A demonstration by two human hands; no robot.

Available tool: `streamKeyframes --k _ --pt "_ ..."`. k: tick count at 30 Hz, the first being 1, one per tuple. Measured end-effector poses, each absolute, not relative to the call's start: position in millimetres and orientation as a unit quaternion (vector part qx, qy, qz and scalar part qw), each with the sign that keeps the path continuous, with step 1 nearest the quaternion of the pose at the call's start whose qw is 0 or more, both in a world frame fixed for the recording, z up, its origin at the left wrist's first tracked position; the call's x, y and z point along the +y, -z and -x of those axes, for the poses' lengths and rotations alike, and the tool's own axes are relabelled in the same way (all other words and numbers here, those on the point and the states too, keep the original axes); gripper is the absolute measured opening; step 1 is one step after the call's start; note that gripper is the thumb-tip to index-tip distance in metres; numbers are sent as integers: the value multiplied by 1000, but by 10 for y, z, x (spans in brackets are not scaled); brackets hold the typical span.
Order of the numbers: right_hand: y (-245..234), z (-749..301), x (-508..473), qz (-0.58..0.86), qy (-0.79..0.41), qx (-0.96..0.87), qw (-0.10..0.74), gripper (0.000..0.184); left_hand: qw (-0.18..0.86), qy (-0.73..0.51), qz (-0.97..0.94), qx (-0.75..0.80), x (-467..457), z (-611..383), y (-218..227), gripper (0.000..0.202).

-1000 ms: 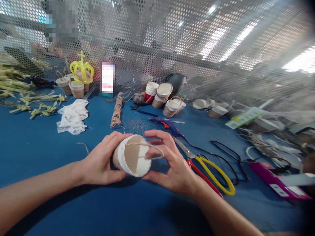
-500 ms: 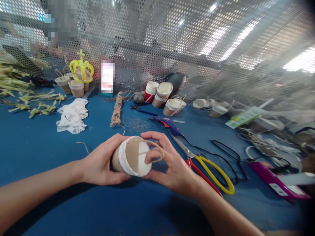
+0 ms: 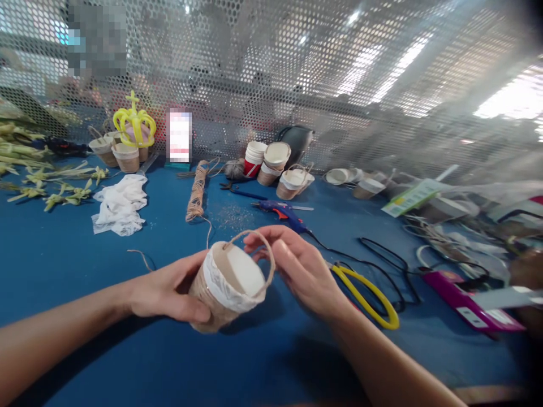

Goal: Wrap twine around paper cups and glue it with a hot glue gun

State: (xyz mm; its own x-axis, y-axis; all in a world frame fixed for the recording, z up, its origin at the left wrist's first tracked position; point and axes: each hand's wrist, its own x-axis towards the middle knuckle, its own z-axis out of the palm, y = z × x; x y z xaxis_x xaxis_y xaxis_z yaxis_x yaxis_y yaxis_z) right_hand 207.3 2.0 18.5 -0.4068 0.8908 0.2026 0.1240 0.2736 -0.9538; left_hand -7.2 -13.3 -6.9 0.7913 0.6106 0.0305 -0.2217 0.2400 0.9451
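Note:
A small paper cup (image 3: 224,308) wrapped in brown twine, with white lace round its rim, is tilted toward me above the table. My left hand (image 3: 169,291) grips its left side, thumb across the front. A twine handle (image 3: 270,249) arches over the cup's mouth. My right hand (image 3: 297,268) is at the right part of this handle, fingers curled behind it and thumb close beside it. The inside of the cup looks pale and holds nothing visible. Beyond my hands lies a bundle of twine (image 3: 196,195), a loose strand trailing toward the cup.
Right of my hands lie yellow-handled scissors (image 3: 369,294), partly hidden by my right arm, and a blue glue gun (image 3: 280,212) with a black cord. Several cups (image 3: 292,183) stand behind. A crumpled white cloth (image 3: 121,203) and a yellow crown (image 3: 133,124) are at left; a purple box (image 3: 466,299) at right.
The cup has tipped more upright and come slightly nearer, showing more of its twine side. My right hand has left the cup's rim and moved up to the handle, which now stands higher.

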Motion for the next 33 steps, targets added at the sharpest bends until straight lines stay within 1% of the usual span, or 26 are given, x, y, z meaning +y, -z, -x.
streamKeyframes --k 4,8,11,20,33 --pt "-216 -2015 -11 394 -484 -697 354 26 795 -233 -539 149 -140 53 96 63" --pt "-252 -1992 -48 418 -440 -740 289 15 807 -223 -533 124 -141 34 132 64" --pt "-246 -2001 -61 413 -413 -768 264 14 819 -202 -526 110 -148 14 131 63" --pt "-194 -2008 -51 405 -359 -800 258 15 816 -193 -533 112 -155 11 122 65" --pt "-196 -1981 -64 417 -348 -798 262 11 805 -189 -547 131 -153 20 124 65"
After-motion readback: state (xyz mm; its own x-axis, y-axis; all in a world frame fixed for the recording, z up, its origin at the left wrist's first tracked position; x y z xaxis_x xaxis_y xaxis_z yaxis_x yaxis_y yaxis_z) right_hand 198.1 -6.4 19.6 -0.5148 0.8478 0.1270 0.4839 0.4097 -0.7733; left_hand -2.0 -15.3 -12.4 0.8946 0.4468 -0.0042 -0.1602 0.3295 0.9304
